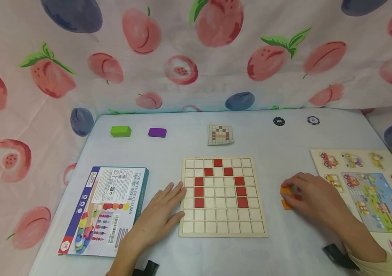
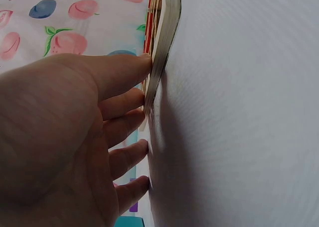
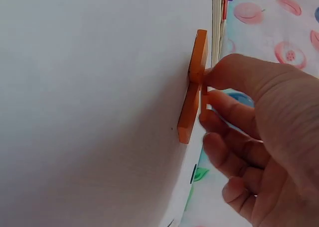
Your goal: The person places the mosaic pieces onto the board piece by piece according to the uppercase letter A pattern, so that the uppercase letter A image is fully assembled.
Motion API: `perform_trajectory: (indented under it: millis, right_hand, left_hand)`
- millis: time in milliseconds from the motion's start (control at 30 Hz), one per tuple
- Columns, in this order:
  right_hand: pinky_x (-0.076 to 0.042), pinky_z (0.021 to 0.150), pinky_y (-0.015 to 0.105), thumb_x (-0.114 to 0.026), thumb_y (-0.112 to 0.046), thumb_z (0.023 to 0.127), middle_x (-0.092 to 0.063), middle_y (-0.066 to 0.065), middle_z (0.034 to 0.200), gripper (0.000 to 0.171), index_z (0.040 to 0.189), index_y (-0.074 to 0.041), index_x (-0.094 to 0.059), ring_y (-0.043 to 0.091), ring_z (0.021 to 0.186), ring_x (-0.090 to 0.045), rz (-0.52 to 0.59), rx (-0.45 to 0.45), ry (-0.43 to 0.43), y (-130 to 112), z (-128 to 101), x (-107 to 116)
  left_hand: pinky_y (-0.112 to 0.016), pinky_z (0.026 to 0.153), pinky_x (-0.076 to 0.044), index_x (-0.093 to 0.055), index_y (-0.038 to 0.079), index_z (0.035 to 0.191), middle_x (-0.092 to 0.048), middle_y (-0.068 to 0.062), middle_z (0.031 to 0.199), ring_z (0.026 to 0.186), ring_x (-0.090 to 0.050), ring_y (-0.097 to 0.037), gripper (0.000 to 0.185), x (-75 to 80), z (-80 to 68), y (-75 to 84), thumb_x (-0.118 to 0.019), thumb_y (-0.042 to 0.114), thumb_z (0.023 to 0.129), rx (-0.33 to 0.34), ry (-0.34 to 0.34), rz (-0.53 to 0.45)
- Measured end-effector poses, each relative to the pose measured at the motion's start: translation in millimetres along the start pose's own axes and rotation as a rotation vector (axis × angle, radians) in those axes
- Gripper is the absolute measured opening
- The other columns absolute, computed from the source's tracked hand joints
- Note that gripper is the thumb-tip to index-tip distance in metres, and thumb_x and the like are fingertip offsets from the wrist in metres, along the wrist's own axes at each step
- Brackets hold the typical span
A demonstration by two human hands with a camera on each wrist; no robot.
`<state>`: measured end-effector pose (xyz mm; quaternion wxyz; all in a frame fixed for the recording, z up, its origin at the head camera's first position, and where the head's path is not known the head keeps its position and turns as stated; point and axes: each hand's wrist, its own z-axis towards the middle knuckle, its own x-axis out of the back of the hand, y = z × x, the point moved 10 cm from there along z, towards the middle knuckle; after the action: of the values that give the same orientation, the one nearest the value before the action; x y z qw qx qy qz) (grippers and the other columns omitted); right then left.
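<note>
A square gridded wooden board point(image 1: 218, 214) lies in the middle of the table in the head view, with several red square tiles point(image 1: 218, 163) in an arch-like pattern. Along its left edge rests my left hand point(image 1: 158, 216), fingers spread and fairly straight, the thumb point(image 2: 124, 72) touching the board's side. To the right of the board, my right hand point(image 1: 314, 197) is at a small group of orange tiles point(image 1: 287, 205). In the right wrist view, thumb and fingers pinch a thin orange tile point(image 3: 203, 103) beside two others point(image 3: 188, 115) on the table. The hand partly hides them.
Behind the board is a small pattern card point(image 1: 220, 135). A boxed set point(image 1: 120, 188) lies left, with green point(image 1: 120, 131) and purple point(image 1: 157, 132) blocks beyond. Black point(image 1: 279, 121) and white-patterned point(image 1: 313, 120) chips sit at the back right. A picture puzzle board point(image 1: 356, 165) lies right.
</note>
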<state>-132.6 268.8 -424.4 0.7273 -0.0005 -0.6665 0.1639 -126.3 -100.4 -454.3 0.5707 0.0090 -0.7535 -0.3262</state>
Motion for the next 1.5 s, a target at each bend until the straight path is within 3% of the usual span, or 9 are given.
perform_trajectory:
  millis: [133, 267, 467, 600, 733, 1100, 1367, 1500]
  right_hand:
    - [-0.056, 0.071, 0.037, -0.092, -0.026, 0.079, -0.078, -0.002, 0.1, 0.023, 0.099, -0.02, -0.081, 0.014, 0.082, -0.065, 0.034, 0.017, 0.028, -13.9, 6.7, 3.1]
    - [-0.059, 0.078, 0.042, -0.09, -0.028, 0.082, -0.078, -0.004, 0.102, 0.02, 0.099, -0.022, -0.081, 0.016, 0.088, -0.067, 0.074, 0.066, 0.042, -43.3, 17.0, 1.2]
    - [-0.063, 0.083, 0.039, -0.089, -0.027, 0.083, -0.077, -0.006, 0.1, 0.019, 0.099, -0.022, -0.081, 0.014, 0.092, -0.07, 0.099, 0.242, 0.067, -104.9, 34.6, -13.4]
    - [-0.062, 0.087, 0.036, -0.086, -0.029, 0.087, -0.074, -0.01, 0.098, 0.016, 0.1, -0.023, -0.08, 0.011, 0.094, -0.069, 0.14, 0.38, 0.013, -146.2, 42.6, -30.1]
    - [-0.062, 0.085, 0.034, -0.085, -0.032, 0.089, -0.074, -0.011, 0.098, 0.014, 0.1, -0.024, -0.08, 0.01, 0.093, -0.07, 0.158, 0.449, -0.013, -171.8, 49.1, -39.3]
    - [-0.061, 0.082, 0.031, -0.086, -0.034, 0.09, -0.074, -0.012, 0.096, 0.012, 0.096, -0.025, -0.08, 0.009, 0.089, -0.068, 0.158, 0.395, -0.028, -178.8, 58.1, -47.3]
    - [-0.063, 0.091, 0.035, -0.082, -0.033, 0.095, -0.073, -0.005, 0.12, 0.032, 0.125, -0.02, -0.079, 0.014, 0.108, -0.068, 0.144, 0.413, -0.101, -180.9, 52.9, -52.5]
    - [-0.062, 0.099, 0.039, -0.078, -0.032, 0.097, -0.074, -0.005, 0.125, 0.033, 0.127, -0.02, -0.078, 0.017, 0.117, -0.068, 0.126, 0.417, -0.115, -178.8, 51.0, -53.0]
  left_hand:
    - [-0.057, 0.136, -0.024, -0.044, 0.013, 0.163, -0.034, -0.002, 0.176, 0.167, -0.023, -0.03, 0.065, 0.4, -0.3, -0.4, -0.068, 0.032, 0.105, 0.003, 0.0, 0.002]
    - [-0.057, 0.136, -0.025, -0.045, 0.013, 0.163, -0.035, -0.003, 0.175, 0.167, -0.024, -0.031, 0.065, 1.7, -0.8, -0.7, -0.068, 0.031, 0.105, 0.003, 0.004, 0.007]
    - [-0.057, 0.136, -0.026, -0.045, 0.014, 0.163, -0.034, -0.002, 0.175, 0.167, -0.024, -0.03, 0.065, -0.4, -1.7, -2.0, -0.068, 0.031, 0.105, 0.005, 0.012, 0.001]
    - [-0.057, 0.136, -0.026, -0.045, 0.014, 0.163, -0.035, -0.001, 0.175, 0.167, -0.025, -0.029, 0.065, -0.8, -1.9, -1.4, -0.068, 0.031, 0.105, 0.008, 0.015, 0.001]
    - [-0.056, 0.136, -0.025, -0.044, 0.015, 0.164, -0.033, 0.0, 0.176, 0.167, -0.024, -0.028, 0.064, 0.2, -1.4, -0.4, -0.067, 0.031, 0.106, 0.01, 0.013, 0.009]
    - [-0.056, 0.136, -0.026, -0.045, 0.014, 0.163, -0.035, -0.001, 0.175, 0.167, -0.025, -0.029, 0.064, 2.0, -2.6, -2.2, -0.068, 0.031, 0.105, 0.022, 0.018, 0.019]
    - [-0.056, 0.136, -0.026, -0.045, 0.014, 0.163, -0.035, -0.001, 0.175, 0.167, -0.025, -0.03, 0.065, -0.4, -2.2, -1.6, -0.067, 0.031, 0.105, 0.015, 0.013, 0.018]
    - [-0.056, 0.136, -0.026, -0.044, 0.014, 0.163, -0.035, -0.001, 0.175, 0.167, -0.025, -0.03, 0.065, 0.2, -1.3, 0.3, -0.068, 0.031, 0.105, 0.007, 0.019, 0.017]
